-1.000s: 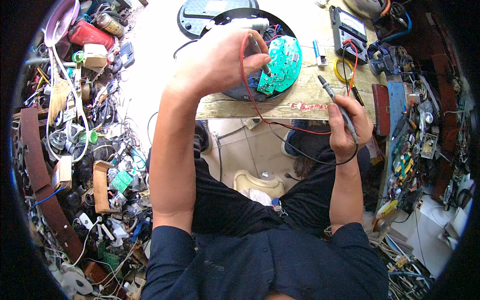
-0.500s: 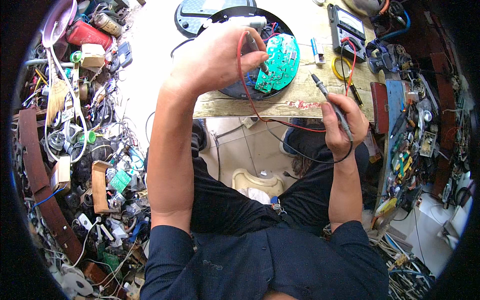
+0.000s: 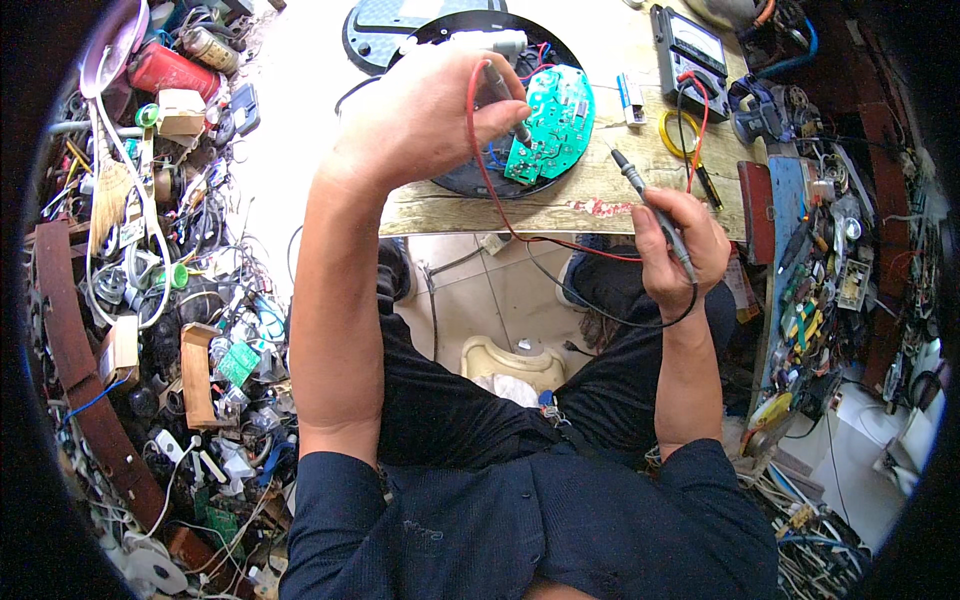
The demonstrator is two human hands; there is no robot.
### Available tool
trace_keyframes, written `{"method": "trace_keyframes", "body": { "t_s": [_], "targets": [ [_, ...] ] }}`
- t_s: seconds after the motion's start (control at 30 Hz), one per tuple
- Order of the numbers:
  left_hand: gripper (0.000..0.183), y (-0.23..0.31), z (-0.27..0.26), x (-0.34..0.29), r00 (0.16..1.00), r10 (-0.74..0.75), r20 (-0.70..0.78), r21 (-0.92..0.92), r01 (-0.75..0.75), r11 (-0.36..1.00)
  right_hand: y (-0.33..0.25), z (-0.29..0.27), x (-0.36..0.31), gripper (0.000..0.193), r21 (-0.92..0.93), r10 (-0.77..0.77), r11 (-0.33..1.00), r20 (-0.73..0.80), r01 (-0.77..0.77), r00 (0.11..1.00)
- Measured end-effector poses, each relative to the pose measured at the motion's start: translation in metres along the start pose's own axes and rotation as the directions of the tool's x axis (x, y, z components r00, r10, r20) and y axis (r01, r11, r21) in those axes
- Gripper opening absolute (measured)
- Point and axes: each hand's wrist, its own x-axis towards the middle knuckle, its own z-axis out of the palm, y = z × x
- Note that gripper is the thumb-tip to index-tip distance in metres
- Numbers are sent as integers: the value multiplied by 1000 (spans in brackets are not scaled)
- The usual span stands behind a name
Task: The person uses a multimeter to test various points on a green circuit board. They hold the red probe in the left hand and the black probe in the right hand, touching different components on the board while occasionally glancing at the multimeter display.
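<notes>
My left hand (image 3: pixel 425 125) grips a dark test probe (image 3: pixel 502 90) with a red lead, its lower end at the left part of a green circuit board (image 3: pixel 562 115). Whether the tip touches a solder point I cannot tell. The board lies in a round black housing (image 3: pixel 478 190), part of which my left hand hides. To the right, my right hand (image 3: pixel 690 245) pinches a grey-black test probe (image 3: pixel 632 180) between thumb and fingers. This probe slants up and left, its tip apart from the board. Red and black leads run to an analog multimeter (image 3: pixel 692 65) at the far right.
A round dark cover (image 3: pixel 375 45) lies behind the housing. Near the multimeter are a small white-and-blue box (image 3: pixel 631 100) and a yellow ring (image 3: pixel 672 135). Heaped electronic parts and cables (image 3: pixel 230 380) flank me on the left, with more parts (image 3: pixel 810 300) on the right.
My right hand and its probe have shifted slightly left, nearer the board. My left hand keeps its probe at about the same spot on the board.
</notes>
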Motion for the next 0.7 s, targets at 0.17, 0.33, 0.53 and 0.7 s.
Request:
{"method": "trace_keyframes", "body": {
  "t_s": [0.17, 0.33, 0.53, 0.7],
  "targets": [
    [32, -6, 2, 0, 1000, 9, -4, -69, -9, 998, -2, 0, 0, 23, 24, 23, 999, 12, -23, 1000],
    [32, -3, 2, 1, 1000, -6, 5, -75, 7, 997, -1, 0, -1, 24, 16, 16, 1000, 11, -16, 1000],
    [32, 1, 0, 2, 1000, -12, 14, -38, 13, 999, 1, -1, -4, 25, 16, 18, 1000, 17, -18, 1000],
    [31, 6, -2, 2, 1000, -17, 17, -1, 17, 1000, 0, -1, -3, 26, 14, 3, 1000, 24, -3, 1000]
  ]
}}
